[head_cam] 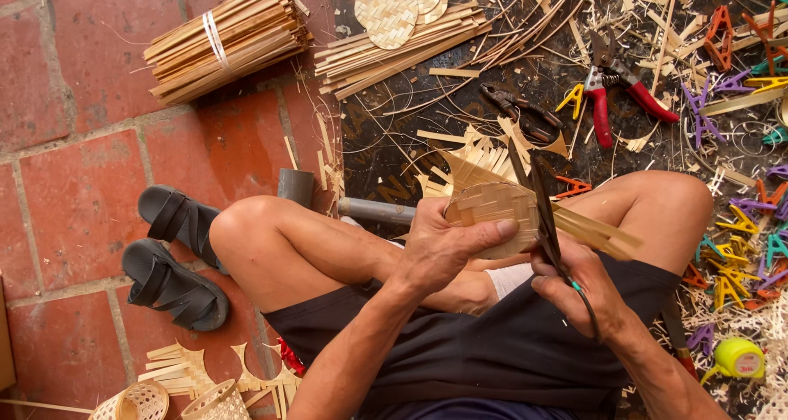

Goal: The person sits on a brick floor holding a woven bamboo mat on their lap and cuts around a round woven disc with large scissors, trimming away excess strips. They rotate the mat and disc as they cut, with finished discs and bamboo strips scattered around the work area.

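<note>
The small round woven piece of pale bamboo strips point(491, 215) sits above the seated person's lap, between the two bare knees, with loose strip ends fanning out from its edge toward the right knee. The left hand point(443, 248) has its grip clenched on the piece, thumb pressed flat across the weave and fingers wrapped behind it. The right hand point(587, 285) is closed around the handles of a pair of dark metal scissors point(546, 215), whose blades point up and away from the body and lie against the right edge of the woven piece, where the loose strips leave it.

The person sits on a floor of red brick tiles point(74, 182) in dark shorts. Just beside the left knee lies a pair of black strapped sandals point(172, 260). Beyond the knees a dark mat point(394, 133) carries scattered bamboo shavings and offcuts. On it lie red-handled pliers point(611, 92) and, near them, a smaller pair of dark pliers point(517, 108). Many small plastic clips in orange, purple, yellow and teal point(739, 223) are strewn along the right side. At the top left a tied bundle of flat bamboo strips point(226, 38) rests on the tiles, and next to it a loose stack of strips bears several round woven discs point(398, 10). A yellow-green tape measure point(737, 358) lies by the right hip. Two small woven baskets point(176, 402) stand at the bottom left.
</note>
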The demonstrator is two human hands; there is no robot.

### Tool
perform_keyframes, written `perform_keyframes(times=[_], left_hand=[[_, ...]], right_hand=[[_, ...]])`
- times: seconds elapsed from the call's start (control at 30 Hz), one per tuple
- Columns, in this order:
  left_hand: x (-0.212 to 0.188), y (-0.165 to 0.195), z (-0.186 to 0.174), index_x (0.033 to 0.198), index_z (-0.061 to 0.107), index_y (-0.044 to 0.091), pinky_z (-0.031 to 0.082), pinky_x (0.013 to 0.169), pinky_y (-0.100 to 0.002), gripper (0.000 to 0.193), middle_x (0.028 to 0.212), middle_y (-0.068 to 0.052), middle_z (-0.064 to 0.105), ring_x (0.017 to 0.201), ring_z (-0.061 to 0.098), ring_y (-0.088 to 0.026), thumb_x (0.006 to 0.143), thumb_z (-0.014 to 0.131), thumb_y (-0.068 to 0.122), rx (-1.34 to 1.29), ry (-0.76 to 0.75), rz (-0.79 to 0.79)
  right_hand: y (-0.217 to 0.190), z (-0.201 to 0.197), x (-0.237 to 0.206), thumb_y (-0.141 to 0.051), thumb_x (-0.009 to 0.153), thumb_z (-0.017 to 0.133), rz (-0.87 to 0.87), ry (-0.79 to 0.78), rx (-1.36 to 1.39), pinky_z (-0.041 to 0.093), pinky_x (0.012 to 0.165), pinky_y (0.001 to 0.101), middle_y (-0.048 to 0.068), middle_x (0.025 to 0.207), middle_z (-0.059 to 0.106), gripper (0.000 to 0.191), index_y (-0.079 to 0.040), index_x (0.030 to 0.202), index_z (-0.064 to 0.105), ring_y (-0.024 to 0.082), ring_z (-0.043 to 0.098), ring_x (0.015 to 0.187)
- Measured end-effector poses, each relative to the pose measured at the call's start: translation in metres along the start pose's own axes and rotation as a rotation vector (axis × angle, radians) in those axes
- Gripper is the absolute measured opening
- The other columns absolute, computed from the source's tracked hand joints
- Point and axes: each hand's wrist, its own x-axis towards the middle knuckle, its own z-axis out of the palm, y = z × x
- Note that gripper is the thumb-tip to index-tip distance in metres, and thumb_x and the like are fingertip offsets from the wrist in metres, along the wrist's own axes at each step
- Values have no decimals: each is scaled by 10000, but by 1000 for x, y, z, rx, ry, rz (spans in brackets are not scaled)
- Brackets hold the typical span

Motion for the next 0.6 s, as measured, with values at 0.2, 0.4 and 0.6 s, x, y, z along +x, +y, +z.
perform_keyframes(times=[0.2, 0.4, 0.6], left_hand=[[2, 2, -4, 1210, 711, -56, 611, 885, -309, 297, 1101, -100, 754, 971, 712, -145, 941, 771, 55, 136, -53, -7], [1, 7, -13, 1177, 732, -51, 605, 856, -283, 280, 1059, -77, 762, 936, 702, -113, 933, 778, 79, 271, -49, -31], [0, 7, -17, 1189, 737, -40, 593, 872, -276, 301, 1062, -63, 765, 954, 695, -106, 928, 791, 100, 320, -88, -34]], right_hand=[[3, -9, -4, -56, 813, 594, -126, -89, 42, 392, 664, 288, -2, 833, 399, 258, -23, 1057, 518, 128, 395, 751], [9, -17, -5, -38, 767, 592, 40, -142, -22, 388, 623, 289, 9, 761, 414, 457, -41, 1224, 607, 132, 405, 681], [6, -25, -4, -13, 789, 604, 44, -192, -14, 457, 674, 292, 4, 835, 482, 493, -49, 1275, 528, 122, 461, 743]])
